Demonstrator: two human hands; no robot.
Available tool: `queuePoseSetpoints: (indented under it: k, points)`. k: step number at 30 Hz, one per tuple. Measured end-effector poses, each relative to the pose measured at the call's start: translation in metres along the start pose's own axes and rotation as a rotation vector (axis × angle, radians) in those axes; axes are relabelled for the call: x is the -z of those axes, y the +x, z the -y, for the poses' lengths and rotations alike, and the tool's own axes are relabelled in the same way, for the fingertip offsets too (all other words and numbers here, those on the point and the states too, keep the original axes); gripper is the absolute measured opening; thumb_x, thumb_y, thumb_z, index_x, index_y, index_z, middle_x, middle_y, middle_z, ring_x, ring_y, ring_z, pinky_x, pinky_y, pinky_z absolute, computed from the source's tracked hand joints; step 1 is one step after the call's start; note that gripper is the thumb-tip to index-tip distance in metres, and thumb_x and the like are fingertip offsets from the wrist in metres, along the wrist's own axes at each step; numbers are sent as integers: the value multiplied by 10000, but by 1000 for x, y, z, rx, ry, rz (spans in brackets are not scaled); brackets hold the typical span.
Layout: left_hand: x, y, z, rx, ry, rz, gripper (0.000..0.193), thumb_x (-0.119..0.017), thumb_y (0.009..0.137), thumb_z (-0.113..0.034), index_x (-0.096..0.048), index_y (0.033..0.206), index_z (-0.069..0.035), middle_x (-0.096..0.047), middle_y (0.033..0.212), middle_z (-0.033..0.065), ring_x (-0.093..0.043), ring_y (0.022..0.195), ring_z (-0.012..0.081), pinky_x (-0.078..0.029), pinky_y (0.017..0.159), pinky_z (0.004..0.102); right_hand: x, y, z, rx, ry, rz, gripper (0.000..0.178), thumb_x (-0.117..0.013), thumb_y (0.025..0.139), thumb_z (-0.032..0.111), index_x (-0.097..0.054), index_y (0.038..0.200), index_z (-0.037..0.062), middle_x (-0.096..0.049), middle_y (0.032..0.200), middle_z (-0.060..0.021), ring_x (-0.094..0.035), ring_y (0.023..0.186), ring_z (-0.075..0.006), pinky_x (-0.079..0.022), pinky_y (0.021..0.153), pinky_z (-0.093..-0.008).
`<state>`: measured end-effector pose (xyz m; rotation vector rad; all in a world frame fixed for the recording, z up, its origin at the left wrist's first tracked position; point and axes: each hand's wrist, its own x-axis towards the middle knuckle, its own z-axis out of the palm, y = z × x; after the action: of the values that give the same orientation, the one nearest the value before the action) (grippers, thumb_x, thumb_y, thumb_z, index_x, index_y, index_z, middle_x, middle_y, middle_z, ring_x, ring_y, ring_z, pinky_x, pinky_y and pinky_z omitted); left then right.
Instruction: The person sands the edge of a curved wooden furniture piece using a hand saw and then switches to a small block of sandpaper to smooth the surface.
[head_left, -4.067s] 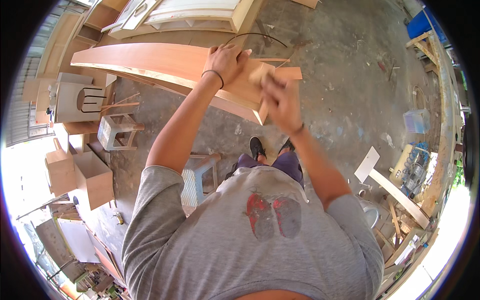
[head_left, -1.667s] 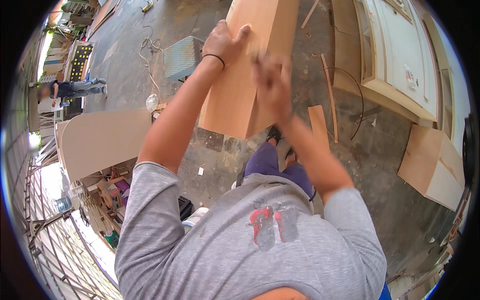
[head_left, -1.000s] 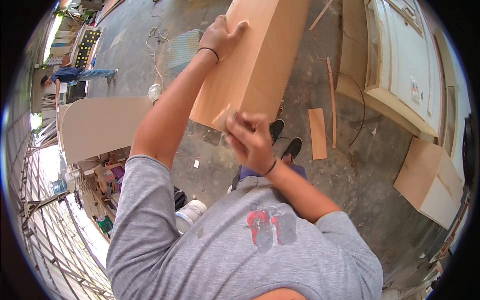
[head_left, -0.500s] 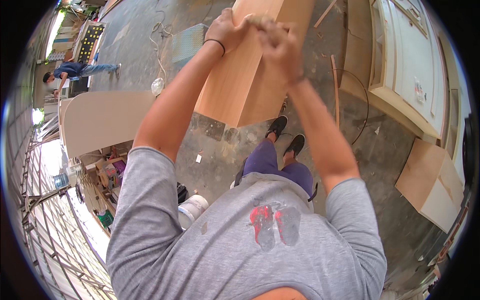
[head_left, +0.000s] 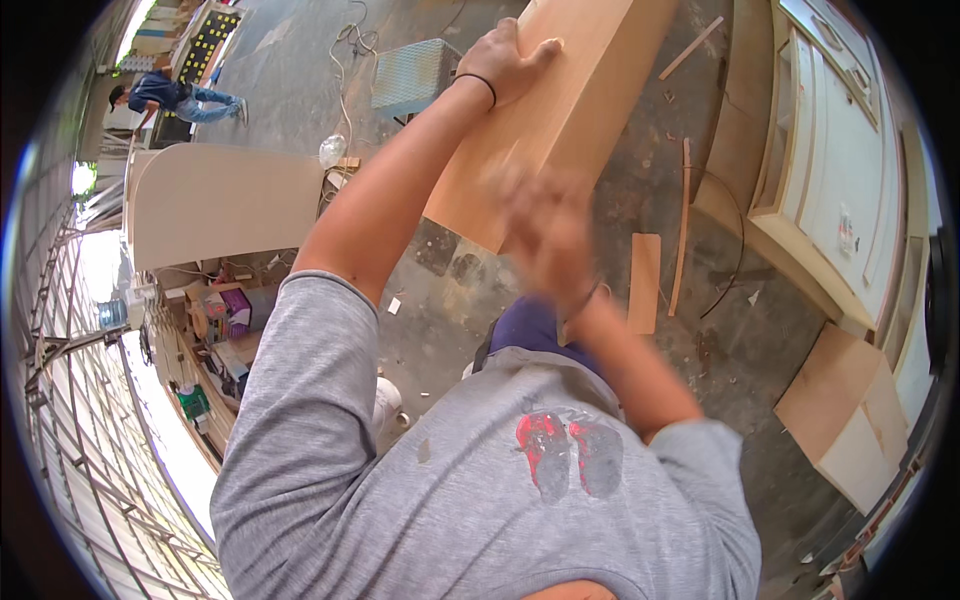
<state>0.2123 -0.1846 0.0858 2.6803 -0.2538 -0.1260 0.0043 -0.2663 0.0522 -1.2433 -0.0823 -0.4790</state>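
Observation:
A long, light-brown wooden box or panel-sided piece (head_left: 562, 105) stretches away from me, its near corner close to my legs. My left hand (head_left: 505, 62) lies on the far left part of its upper face, with the thumb stretched out across the wood. Over the near end is my right hand (head_left: 548, 225), heavily blurred by motion. Its fingers are smeared, and a pale streak beside them could be something held; I cannot make it out.
Left of the box stands a blue, mesh-patterned box (head_left: 410, 78). A curved beige panel (head_left: 225, 205) lies farther left, and a person (head_left: 180, 98) stands beyond it. Thin wood strips (head_left: 645, 283) lie on the floor to the right, near a large white-and-wood cabinet (head_left: 825, 150).
My right hand has swept back toward me along the box, away from my left hand. The left hand stays on the wood. My view has shifted slightly.

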Motion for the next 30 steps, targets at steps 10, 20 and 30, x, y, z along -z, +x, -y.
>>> queuePoseSetpoints:
  k: [10,20,30]
  points:
    - [-8,9,12,-119,-19,-75,592,-543,899,-543,-503,1145,-6,-620,1098,292,-586,1076,437,-434,928,511,8,5,2,-147,-175,176,229,-674,803,79,-665,1027,31,-657,807,-56,-597,779,-220,-494,640,-346]
    - [-9,12,8,-134,41,-79,706,-506,882,-626,-473,1173,16,-598,1124,337,-570,1093,472,-437,951,498,13,5,0,-380,52,154,235,-716,763,69,-719,997,88,-588,869,-51,-594,897,-198,-503,705,-354]
    - [0,8,7,-125,12,-94,693,-511,892,-595,-476,1196,27,-591,1144,338,-558,1121,469,-427,973,484,12,1,-15,166,-490,227,313,-732,735,86,-726,1045,130,-653,1063,-109,-595,957,-236,-490,840,-388]
